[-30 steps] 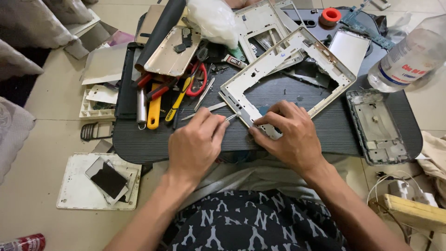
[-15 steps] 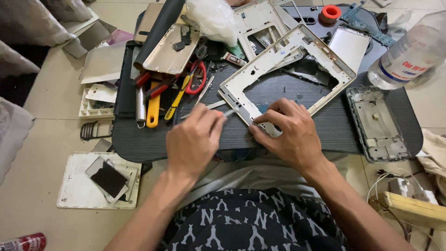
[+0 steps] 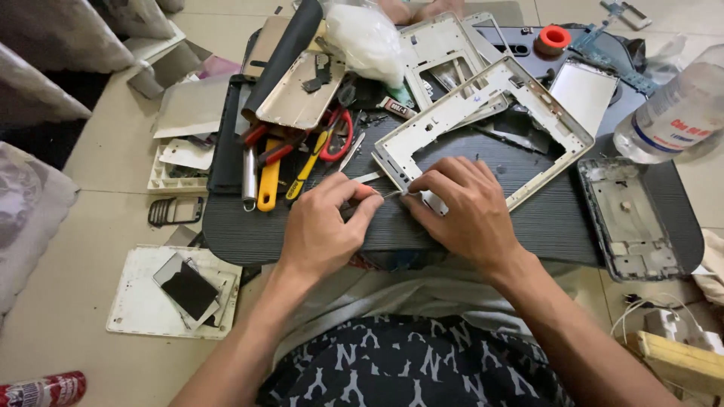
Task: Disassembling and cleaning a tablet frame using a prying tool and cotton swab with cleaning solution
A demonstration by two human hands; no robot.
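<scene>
A white tablet frame (image 3: 483,113) lies tilted on a dark oval board (image 3: 528,218). My right hand (image 3: 460,211) presses down on the frame's near corner, fingers curled over its edge. My left hand (image 3: 324,230) pinches thin metal tweezers (image 3: 381,194), their tip pointing at that same corner, right beside my right fingers. The part under my right fingers is hidden.
Left on the board lie screwdrivers (image 3: 268,177), red-handled scissors (image 3: 338,139) and a gold back cover (image 3: 298,94). A second frame (image 3: 437,53), a plastic bag (image 3: 366,38), a red tape roll (image 3: 554,38), a bottle (image 3: 671,113) and a grey frame (image 3: 630,218) lie around. Phone parts (image 3: 185,286) rest on the floor.
Both hands stay at the frame's near corner. My left hand has shifted slightly right, bringing the tweezers closer to my right fingers.
</scene>
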